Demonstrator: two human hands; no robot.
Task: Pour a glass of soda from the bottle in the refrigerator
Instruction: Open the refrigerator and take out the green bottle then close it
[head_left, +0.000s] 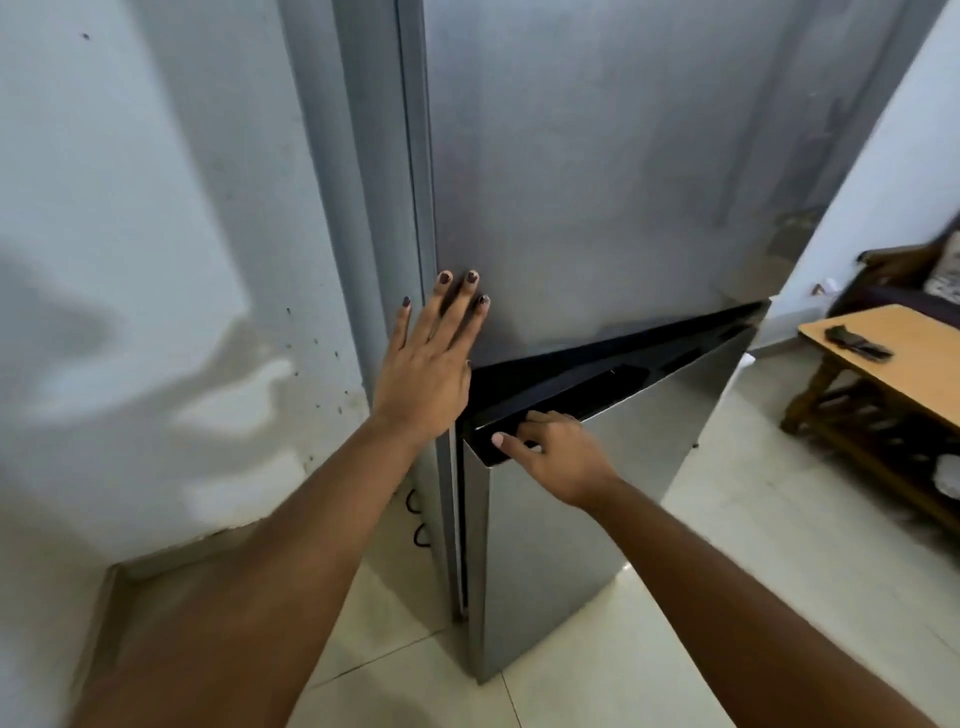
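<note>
A tall grey two-door refrigerator fills the middle of the view, standing in a corner against a stained pale wall. Its upper door is shut. Its lower door is swung partly open, hinged on the right side of the view, with a dark gap showing along its top edge and down its left edge. The inside of the refrigerator cannot be seen, and the soda bottle is not visible.

The left hand is open and flat, fingers spread, palm pressed against the bottom left corner of the upper door. Its nails are painted dark. The right hand is curled over the top edge of the lower door near its free corner, fingers hooked into the dark recess there, thumb lying along the edge.

The floor is pale glossy tile. To the right, well apart from the refrigerator, stands a wooden table with a dark object lying on its top. Behind it is part of a dark sofa.
</note>
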